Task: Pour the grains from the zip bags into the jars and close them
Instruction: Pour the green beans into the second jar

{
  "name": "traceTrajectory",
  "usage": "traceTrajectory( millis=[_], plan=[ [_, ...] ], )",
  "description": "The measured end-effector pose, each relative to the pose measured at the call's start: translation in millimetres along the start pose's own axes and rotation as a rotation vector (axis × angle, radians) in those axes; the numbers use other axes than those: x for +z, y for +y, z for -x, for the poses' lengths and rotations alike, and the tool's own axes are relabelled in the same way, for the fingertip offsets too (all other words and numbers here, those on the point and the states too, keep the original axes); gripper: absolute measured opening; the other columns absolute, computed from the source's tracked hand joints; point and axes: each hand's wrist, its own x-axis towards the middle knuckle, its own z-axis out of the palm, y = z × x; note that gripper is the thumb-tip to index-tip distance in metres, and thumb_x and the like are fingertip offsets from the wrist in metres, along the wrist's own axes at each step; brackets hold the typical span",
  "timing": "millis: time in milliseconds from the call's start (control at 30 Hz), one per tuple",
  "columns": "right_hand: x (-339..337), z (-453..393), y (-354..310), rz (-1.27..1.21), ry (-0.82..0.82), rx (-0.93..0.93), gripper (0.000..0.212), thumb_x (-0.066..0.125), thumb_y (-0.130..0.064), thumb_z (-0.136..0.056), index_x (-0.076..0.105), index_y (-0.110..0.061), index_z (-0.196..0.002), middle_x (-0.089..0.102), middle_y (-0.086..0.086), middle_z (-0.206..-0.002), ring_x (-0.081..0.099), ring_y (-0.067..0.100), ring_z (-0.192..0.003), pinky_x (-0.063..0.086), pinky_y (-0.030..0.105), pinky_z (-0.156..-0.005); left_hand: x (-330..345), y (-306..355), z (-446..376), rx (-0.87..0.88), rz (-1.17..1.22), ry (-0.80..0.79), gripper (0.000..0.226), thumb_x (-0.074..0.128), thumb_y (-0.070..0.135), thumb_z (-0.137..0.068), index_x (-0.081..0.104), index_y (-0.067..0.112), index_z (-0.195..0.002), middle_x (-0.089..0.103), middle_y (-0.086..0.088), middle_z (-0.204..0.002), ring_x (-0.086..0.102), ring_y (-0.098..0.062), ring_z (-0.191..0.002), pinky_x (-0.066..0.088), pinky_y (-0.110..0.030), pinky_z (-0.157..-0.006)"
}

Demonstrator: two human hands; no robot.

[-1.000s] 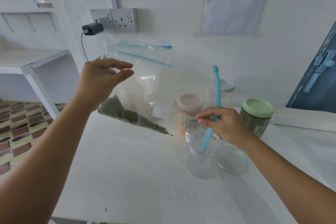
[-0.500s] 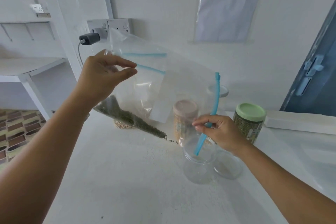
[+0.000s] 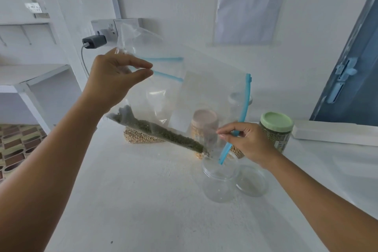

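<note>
Zip bag: held above the table, tilted; blue zip edge turned to 3 o'clock, mouth corner lowered into the open jar.
Green grains: banked along the lower edge, long axis from 10 to 4 o'clock.
Left hand: bag's upper corner is pinched.
Right hand: zip strip is pinched.
Loose lid: laid at 3 o'clock of the jar.

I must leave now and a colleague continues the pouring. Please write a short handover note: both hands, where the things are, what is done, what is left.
Left hand pinches the zip bag at its raised corner. Right hand pinches the blue zip strip over the open clear jar.
Green grains lie along the bag's low edge, sloping toward the jar. Its lid lies beside it.
Done: green-lidded jar is filled and closed.
Left: pour, close the clear jar, then the beige grain bag behind.
</note>
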Motion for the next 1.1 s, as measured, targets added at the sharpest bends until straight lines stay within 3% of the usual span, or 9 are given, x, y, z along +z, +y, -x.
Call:
traceTrajectory(
  millis=[100,367,500,633,800,1033,1100],
  plan=[
    [0.1,4.1,1.6,0.023,-0.072,0.042,0.019,0.079,-0.007,-0.090,0.083,-0.025,-0.096,0.079,-0.014,-0.103,0.071,0.004,-0.106,0.054,0.019,-0.096,2.3,0.6,-2.5,0.020,-0.003,-0.011,0.014,0.086,0.035,-0.083,0.079,0.040,-0.095,0.068,0.001,-0.097,0.056,-0.017,-0.071,0.053,-0.032,-0.077],
    [1.0,7.6,5.3,0.015,-0.046,0.051,0.020,0.080,-0.007,-0.089,0.084,-0.027,-0.095,0.079,-0.013,-0.104,0.072,0.007,-0.106,0.056,0.029,-0.100,7.6,-0.9,-7.2,0.035,-0.012,-0.021,0.015,0.086,0.036,-0.083,0.079,0.041,-0.095,0.062,0.010,-0.086,0.051,-0.006,-0.067,0.046,-0.022,-0.072],
    [1.2,5.6,6.5,0.001,-0.027,0.027,0.022,0.081,-0.009,-0.089,0.084,-0.031,-0.094,0.079,-0.010,-0.106,0.071,0.012,-0.108,0.056,0.033,-0.100,5.0,1.4,-10.2,0.046,-0.016,-0.021,0.014,0.086,0.038,-0.083,0.078,0.041,-0.095,0.062,0.008,-0.084,0.052,-0.008,-0.069,0.048,-0.025,-0.074],
    [1.6,9.1,6.7,0.030,-0.085,0.035,0.026,0.081,-0.009,-0.089,0.085,-0.034,-0.091,0.078,-0.016,-0.108,0.071,0.006,-0.106,0.056,0.021,-0.094,5.4,8.1,-14.3,0.074,-0.025,-0.050,0.014,0.085,0.040,-0.083,0.078,0.041,-0.095,0.068,0.004,-0.092,0.062,-0.024,-0.076,0.055,-0.034,-0.081],
    [-0.7,10.5,9.5,0.037,-0.055,0.050,0.022,0.080,-0.007,-0.089,0.084,-0.028,-0.095,0.079,-0.012,-0.106,0.071,0.002,-0.088,0.051,0.013,-0.077,14.0,9.3,-14.8,0.069,-0.040,-0.058,0.014,0.085,0.037,-0.082,0.077,0.041,-0.093,0.066,0.011,-0.093,0.062,-0.027,-0.082,0.051,-0.020,-0.078],
    [0.0,10.8,9.3,0.057,-0.064,0.052,0.021,0.082,-0.013,-0.089,0.084,-0.033,-0.095,0.079,-0.012,-0.101,0.073,0.010,-0.094,0.056,0.021,-0.083,11.7,9.2,-18.0,0.060,-0.047,-0.070,0.017,0.084,0.038,-0.083,0.079,0.034,-0.098,0.071,-0.002,-0.104,0.063,-0.027,-0.083,0.055,-0.035,-0.085],
    [0.8,10.0,8.0,0.061,-0.065,0.048,0.021,0.082,-0.013,-0.089,0.084,-0.032,-0.096,0.079,-0.013,-0.099,0.072,0.008,-0.091,0.054,0.018,-0.081,11.3,10.2,-18.8,0.055,-0.045,-0.064,0.016,0.084,0.036,-0.083,0.079,0.034,-0.098,0.071,-0.001,-0.103,0.063,-0.028,-0.083,0.055,-0.035,-0.084]
  ],
)
